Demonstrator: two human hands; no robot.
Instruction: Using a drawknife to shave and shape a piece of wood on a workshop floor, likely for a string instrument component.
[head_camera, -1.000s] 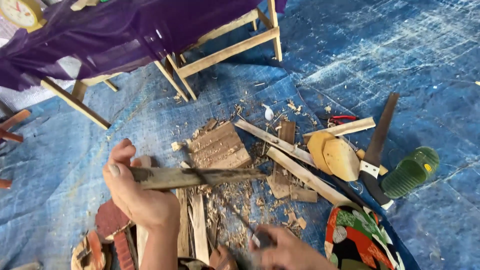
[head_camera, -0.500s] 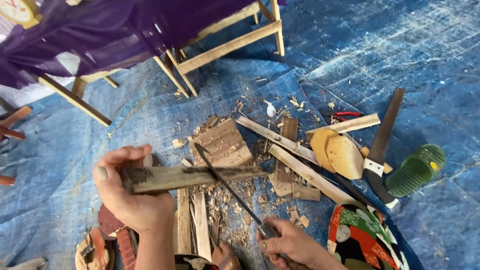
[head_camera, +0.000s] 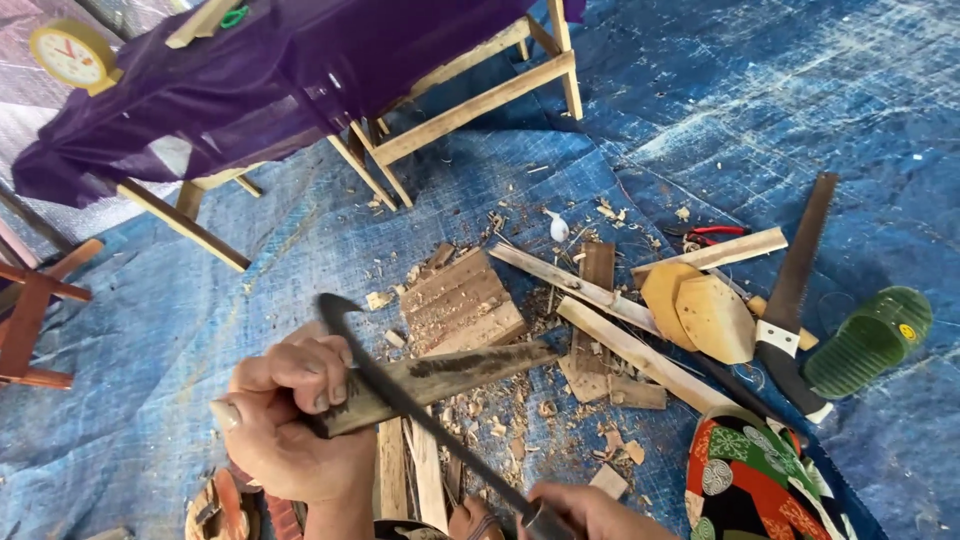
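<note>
Blue tarpaulin (head_camera: 760, 130) strewn with wood chips lies under the left hand (head_camera: 290, 420) gripping a dark wooden stick (head_camera: 440, 375), while the right hand (head_camera: 590, 512) grasps a long blade (head_camera: 420, 400) laid across it.

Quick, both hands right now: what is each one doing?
Left hand: closed around the wooden stick.
Right hand: closed on the long dark blade.

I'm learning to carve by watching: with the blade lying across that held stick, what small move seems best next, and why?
Probably draw the long dark blade along the wood piece, away from the left hand. The right hand holds its handle, and the edge already crosses the wood beside the gripping fingers, above the chip-strewn blue tarp.
</note>
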